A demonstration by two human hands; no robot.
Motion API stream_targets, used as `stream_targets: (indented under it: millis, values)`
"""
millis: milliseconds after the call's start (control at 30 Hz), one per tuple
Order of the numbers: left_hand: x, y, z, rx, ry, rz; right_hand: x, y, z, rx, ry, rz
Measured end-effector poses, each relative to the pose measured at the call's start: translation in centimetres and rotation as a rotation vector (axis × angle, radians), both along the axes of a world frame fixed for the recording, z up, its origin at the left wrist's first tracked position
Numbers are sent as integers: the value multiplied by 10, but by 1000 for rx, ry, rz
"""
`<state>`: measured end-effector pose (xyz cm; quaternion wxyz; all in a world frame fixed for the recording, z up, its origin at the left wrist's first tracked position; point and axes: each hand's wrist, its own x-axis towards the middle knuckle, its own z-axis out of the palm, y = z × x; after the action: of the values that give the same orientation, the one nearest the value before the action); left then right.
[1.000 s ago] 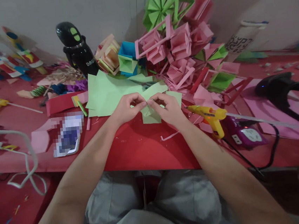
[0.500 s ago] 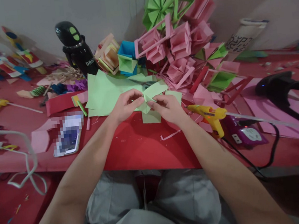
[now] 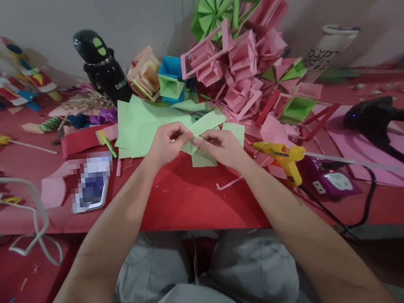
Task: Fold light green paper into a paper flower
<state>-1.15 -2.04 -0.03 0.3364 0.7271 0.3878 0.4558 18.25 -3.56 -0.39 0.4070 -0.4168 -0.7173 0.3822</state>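
Observation:
Between my two hands is a small folded piece of light green paper [image 3: 194,136], mostly covered by my fingers. My left hand [image 3: 171,144] pinches its left side with thumb and forefinger. From the right, my right hand [image 3: 221,146] pinches the same piece, its thumb close to the left thumb. Below them a light green paper square [image 3: 203,159] lies on the red table [image 3: 199,194]. Larger light green sheets [image 3: 138,124] spread behind my left hand, with dark-handled scissors [image 3: 198,114] lying on them, partly hidden by a green strip [image 3: 210,120].
A yellow glue gun [image 3: 284,155] rests right of my hands beside a purple power socket [image 3: 328,177]. Pink folded paper shapes [image 3: 242,54] pile up at the back. A black bottle [image 3: 104,70] stands back left, a phone [image 3: 94,183] lies left, and a black device [image 3: 380,115] sits far right.
My fingertips have drawn closer together over the folded green paper, so less of it shows. The things on the table stay in place.

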Motion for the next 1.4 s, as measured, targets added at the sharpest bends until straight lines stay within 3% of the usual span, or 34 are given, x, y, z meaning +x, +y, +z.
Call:
stream_targets:
  millis: [300,567,767,933,1133,1200,1333,1400]
  values:
    - [5,-6,3,-84,79,-76,4,1,-2,119,-25,19]
    - [2,-1,-2,-31,86,43,2,2,-4,-4,-62,1]
    - [-1,2,0,-131,136,-32,4,6,-10,61,-135,-43]
    - [-7,4,0,-114,170,81,2,6,-11,-23,-89,-12]
    - [-30,9,4,-334,310,-161,5,5,-11,-81,-146,99]
    - [-39,12,4,-319,360,-57,10,7,-9,-50,-108,4]
    - [-59,21,2,-182,563,471,19,12,-6,163,58,-403]
    - [-69,24,2,-139,644,644,21,12,-5,265,135,-551]
